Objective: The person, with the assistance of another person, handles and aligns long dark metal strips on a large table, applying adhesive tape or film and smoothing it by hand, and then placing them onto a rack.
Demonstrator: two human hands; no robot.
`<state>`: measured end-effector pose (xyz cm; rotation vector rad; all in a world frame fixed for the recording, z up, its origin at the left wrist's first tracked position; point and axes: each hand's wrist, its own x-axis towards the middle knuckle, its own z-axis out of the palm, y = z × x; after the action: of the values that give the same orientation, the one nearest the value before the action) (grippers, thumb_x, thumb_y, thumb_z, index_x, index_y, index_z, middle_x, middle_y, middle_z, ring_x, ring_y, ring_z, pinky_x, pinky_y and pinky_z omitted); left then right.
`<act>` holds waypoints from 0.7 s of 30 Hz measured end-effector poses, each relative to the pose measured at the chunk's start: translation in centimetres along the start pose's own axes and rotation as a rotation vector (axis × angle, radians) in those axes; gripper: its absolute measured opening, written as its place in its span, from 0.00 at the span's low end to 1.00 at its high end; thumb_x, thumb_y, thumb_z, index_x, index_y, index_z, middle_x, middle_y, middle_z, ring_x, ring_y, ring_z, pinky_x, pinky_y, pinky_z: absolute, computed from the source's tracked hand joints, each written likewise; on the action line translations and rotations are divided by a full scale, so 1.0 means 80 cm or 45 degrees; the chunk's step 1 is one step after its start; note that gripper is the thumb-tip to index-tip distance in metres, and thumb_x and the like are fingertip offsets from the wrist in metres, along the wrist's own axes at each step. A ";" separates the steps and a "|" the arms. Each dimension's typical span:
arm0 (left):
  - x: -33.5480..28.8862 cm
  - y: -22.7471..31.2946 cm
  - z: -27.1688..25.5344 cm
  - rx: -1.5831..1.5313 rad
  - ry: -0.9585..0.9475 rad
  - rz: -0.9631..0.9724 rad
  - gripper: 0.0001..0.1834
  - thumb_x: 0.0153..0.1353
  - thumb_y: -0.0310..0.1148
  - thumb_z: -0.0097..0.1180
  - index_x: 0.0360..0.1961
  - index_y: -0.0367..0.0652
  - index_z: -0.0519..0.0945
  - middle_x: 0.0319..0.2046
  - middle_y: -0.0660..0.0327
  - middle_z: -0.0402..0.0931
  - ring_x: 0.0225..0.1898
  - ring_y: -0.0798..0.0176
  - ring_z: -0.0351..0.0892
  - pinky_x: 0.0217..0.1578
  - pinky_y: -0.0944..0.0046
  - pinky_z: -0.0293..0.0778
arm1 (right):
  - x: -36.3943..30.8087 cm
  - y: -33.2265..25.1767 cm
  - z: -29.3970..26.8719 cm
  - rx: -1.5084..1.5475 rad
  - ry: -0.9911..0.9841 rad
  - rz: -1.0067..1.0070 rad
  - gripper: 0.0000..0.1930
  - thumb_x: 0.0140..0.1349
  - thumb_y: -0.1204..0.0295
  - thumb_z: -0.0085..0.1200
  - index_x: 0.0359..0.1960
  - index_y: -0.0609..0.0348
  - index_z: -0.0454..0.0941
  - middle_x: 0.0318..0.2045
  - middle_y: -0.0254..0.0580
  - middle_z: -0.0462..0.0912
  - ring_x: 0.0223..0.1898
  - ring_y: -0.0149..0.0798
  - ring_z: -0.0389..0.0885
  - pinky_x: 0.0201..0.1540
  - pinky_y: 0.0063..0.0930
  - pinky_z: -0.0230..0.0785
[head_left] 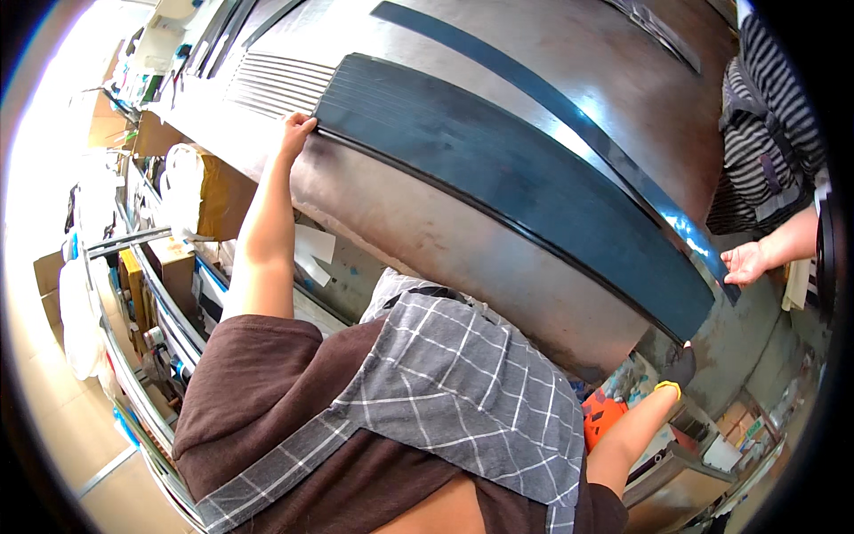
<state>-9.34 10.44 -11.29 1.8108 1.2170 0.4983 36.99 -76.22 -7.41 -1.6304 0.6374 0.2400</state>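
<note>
A long, wide dark blue panel [498, 160] with fine lengthwise lines lies across the metal-topped table, its near edge dark and raised. At its near left corner, my left hand [298, 135] is closed on the edge, thumb along the side. My right hand [680, 367], in a dark glove with bare fingertips and a yellow band at the wrist, pinches the panel's near right corner. Beyond the panel runs a narrow, glossy dark blue strip [534, 98]. Another person's hand [745, 264] holds its right end.
The metal tabletop [427, 236] spreads around the panel. Pale ribbed strips [280, 82] lie past its left end. Below left are a cardboard box [222, 198] and crowded shelves. An orange object [603, 416] is beside my right forearm. A person in stripes stands at the right.
</note>
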 end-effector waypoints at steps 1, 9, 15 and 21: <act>-0.004 -0.003 -0.004 0.053 0.035 0.027 0.12 0.55 0.36 0.65 0.27 0.41 0.75 0.23 0.68 0.70 0.26 0.74 0.66 0.29 0.69 0.66 | -0.002 0.001 0.005 -0.021 0.017 -0.028 0.14 0.65 0.64 0.53 0.42 0.63 0.79 0.37 0.43 0.82 0.37 0.39 0.79 0.41 0.29 0.74; -0.043 0.077 0.089 0.109 0.352 0.352 0.16 0.60 0.40 0.65 0.35 0.39 0.75 0.28 0.67 0.70 0.29 0.74 0.66 0.31 0.72 0.66 | 0.047 -0.026 0.070 -0.247 0.171 -0.801 0.25 0.65 0.49 0.48 0.45 0.61 0.77 0.44 0.52 0.82 0.46 0.47 0.80 0.48 0.38 0.70; -0.179 0.308 0.295 -0.748 -0.626 -0.127 0.15 0.67 0.40 0.54 0.48 0.40 0.78 0.45 0.58 0.80 0.47 0.64 0.79 0.45 0.66 0.74 | -0.024 -0.125 0.180 0.715 -0.086 -0.241 0.33 0.63 0.44 0.52 0.52 0.64 0.67 0.47 0.52 0.78 0.47 0.48 0.78 0.50 0.42 0.72; -0.209 0.379 0.419 -1.218 -1.319 -0.683 0.22 0.69 0.45 0.50 0.52 0.38 0.76 0.56 0.49 0.73 0.61 0.53 0.69 0.61 0.51 0.65 | -0.039 -0.140 0.179 0.468 0.081 -0.128 0.10 0.62 0.66 0.55 0.34 0.61 0.79 0.32 0.40 0.81 0.33 0.35 0.79 0.36 0.26 0.74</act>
<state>23.68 -23.39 -1.87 0.6509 0.4973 -0.1853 43.31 -61.13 1.18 -1.3145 0.6060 -0.0047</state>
